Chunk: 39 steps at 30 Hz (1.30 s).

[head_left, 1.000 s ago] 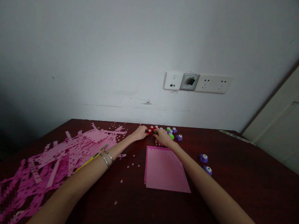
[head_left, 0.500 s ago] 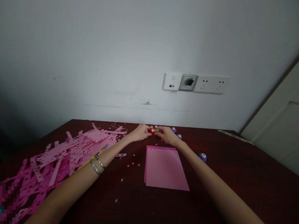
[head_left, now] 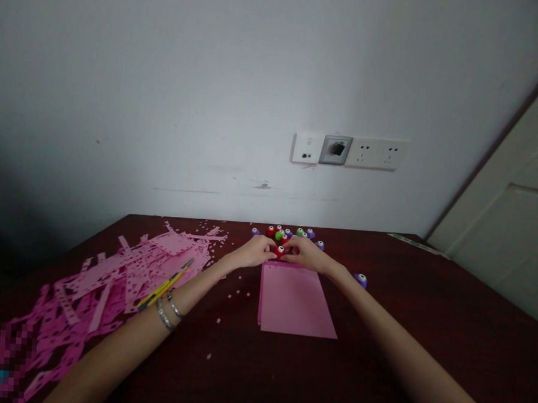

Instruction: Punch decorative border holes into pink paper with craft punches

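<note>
A red craft punch (head_left: 279, 252) with a white, dark-centred button on top is between my two hands, just behind the paper stack. My left hand (head_left: 254, 252) pinches it from the left. From the other side, the fingers of my right hand (head_left: 306, 254) close on it. Beneath and in front lie pink paper sheets (head_left: 297, 299), a paler one over a darker one. Behind my hands stand several more punches, among them a green punch (head_left: 278, 236), a red punch (head_left: 271, 231) and a purple punch (head_left: 255, 232).
A heap of punched pink paper strips (head_left: 107, 277) covers the table's left side, with a yellow utility knife (head_left: 165, 284) on it. Tiny paper cutouts (head_left: 238, 292) are scattered nearby. One purple punch (head_left: 360, 280) stands apart at right. A ruler-like strip (head_left: 417, 244) lies at the back right.
Both hands have come nearer from the punch group, bringing a red punch to the paper's back edge. More punches now show behind them. The view has shifted slightly.
</note>
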Tool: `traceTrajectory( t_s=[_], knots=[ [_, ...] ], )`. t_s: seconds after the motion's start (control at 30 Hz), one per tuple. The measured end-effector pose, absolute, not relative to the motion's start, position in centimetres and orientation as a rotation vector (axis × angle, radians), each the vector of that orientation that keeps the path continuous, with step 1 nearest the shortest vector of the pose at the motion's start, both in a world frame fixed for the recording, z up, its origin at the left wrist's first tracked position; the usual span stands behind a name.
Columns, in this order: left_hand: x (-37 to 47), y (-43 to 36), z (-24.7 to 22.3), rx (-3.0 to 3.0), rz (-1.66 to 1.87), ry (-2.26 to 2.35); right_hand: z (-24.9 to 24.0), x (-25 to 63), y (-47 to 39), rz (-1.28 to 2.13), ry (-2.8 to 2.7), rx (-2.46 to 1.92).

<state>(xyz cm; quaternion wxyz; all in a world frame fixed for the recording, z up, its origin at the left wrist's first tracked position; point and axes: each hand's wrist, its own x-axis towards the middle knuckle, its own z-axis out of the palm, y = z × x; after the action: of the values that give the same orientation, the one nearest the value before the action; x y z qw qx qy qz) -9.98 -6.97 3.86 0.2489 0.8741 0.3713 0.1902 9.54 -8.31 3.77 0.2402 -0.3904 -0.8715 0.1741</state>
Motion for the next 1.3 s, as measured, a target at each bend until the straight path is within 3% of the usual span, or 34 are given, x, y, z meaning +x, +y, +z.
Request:
traceTrajectory(
  t_s=[0.4, 1.0, 1.3],
  knots=[
    [-9.5, -6.0, 1.7, 2.298, 0.491, 1.018, 0.3, 10.8, -7.0, 0.597, -2.304, -1.102],
    [-9.7, -5.8, 1.4, 2.312, 0.454, 1.036, 0.9, 10.4, -7.6, 0.653, -2.346, -1.148],
    [-11.2, -6.4, 2.8, 2.378, 0.291, 1.051, 2.8, 12.3, -8.3, 0.803, -2.336, -1.399]
  ],
)
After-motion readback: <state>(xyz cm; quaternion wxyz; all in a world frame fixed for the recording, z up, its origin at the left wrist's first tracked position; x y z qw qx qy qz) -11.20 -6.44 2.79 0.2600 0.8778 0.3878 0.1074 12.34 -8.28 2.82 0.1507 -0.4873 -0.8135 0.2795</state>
